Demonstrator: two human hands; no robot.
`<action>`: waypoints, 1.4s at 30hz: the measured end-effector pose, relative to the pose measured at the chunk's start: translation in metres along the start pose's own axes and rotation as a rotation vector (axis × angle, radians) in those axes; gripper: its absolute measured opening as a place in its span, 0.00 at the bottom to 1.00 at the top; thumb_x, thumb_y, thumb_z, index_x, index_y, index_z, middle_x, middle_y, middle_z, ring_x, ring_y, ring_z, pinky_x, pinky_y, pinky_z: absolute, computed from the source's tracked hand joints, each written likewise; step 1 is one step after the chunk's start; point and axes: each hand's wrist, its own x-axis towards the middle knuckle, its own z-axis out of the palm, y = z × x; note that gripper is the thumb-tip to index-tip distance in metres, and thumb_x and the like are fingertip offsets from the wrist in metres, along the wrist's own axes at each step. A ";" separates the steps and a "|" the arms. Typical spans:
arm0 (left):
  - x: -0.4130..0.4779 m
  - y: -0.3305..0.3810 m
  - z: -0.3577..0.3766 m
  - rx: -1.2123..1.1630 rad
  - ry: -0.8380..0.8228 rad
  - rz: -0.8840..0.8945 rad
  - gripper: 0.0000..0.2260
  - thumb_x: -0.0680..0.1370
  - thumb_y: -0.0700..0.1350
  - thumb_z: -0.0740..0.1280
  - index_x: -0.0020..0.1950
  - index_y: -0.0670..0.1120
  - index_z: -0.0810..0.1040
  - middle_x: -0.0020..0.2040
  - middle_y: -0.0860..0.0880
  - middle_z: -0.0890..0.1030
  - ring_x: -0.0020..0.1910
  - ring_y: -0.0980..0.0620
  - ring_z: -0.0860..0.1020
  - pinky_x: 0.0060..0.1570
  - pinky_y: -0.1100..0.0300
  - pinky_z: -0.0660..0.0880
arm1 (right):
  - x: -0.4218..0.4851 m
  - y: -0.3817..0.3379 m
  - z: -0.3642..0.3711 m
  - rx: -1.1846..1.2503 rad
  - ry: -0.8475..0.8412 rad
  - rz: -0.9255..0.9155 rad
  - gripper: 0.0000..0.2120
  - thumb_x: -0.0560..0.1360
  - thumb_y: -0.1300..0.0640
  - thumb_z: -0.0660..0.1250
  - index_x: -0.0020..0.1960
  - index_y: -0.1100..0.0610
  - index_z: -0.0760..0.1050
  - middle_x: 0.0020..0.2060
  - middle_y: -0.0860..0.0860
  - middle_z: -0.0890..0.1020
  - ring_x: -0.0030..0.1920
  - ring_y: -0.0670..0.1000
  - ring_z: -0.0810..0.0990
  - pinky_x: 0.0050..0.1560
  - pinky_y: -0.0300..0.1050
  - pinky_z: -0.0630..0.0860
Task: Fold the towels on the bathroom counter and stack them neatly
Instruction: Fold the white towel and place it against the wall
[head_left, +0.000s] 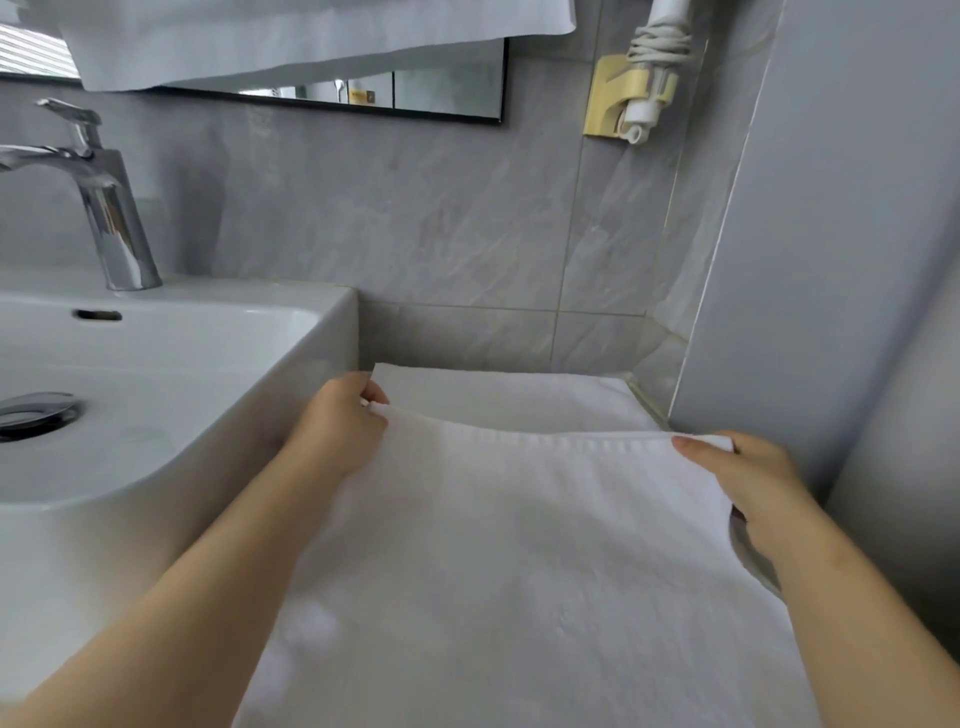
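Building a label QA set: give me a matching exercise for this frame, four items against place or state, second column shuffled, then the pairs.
Column one:
1. left hand
2. right hand
3. faucet
4. hair dryer

Column two:
A. chrome, standing at the back of the sink
B. hanging in a yellowish wall holder, cord wound round it
C. pinching the towel at its far corner beside the sink wall
D. gripping the towel's far corner near the grey side wall

Pairs: 1-C, 2-D, 3-A, 4-B

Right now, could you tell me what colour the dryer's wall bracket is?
Pale yellow bracket, clearest in the head view.
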 end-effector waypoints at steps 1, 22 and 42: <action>0.000 0.002 -0.001 -0.015 -0.013 -0.010 0.08 0.75 0.35 0.62 0.39 0.47 0.75 0.40 0.48 0.76 0.38 0.47 0.74 0.35 0.61 0.69 | 0.001 0.001 -0.003 0.000 0.019 -0.012 0.05 0.71 0.64 0.71 0.37 0.60 0.77 0.30 0.54 0.79 0.26 0.49 0.77 0.21 0.31 0.70; -0.006 -0.025 0.023 -0.291 -0.021 -0.223 0.11 0.76 0.34 0.63 0.39 0.49 0.76 0.38 0.48 0.77 0.42 0.46 0.75 0.41 0.60 0.71 | 0.038 0.019 -0.007 -0.338 0.014 -0.064 0.08 0.72 0.58 0.71 0.41 0.63 0.79 0.38 0.58 0.81 0.40 0.56 0.78 0.43 0.46 0.73; -0.005 -0.042 0.028 -0.066 0.017 -0.204 0.08 0.76 0.42 0.65 0.37 0.50 0.72 0.38 0.51 0.76 0.41 0.48 0.75 0.42 0.60 0.71 | 0.067 0.025 0.000 -0.460 -0.119 0.051 0.08 0.73 0.65 0.69 0.36 0.60 0.74 0.33 0.55 0.74 0.33 0.52 0.70 0.33 0.41 0.65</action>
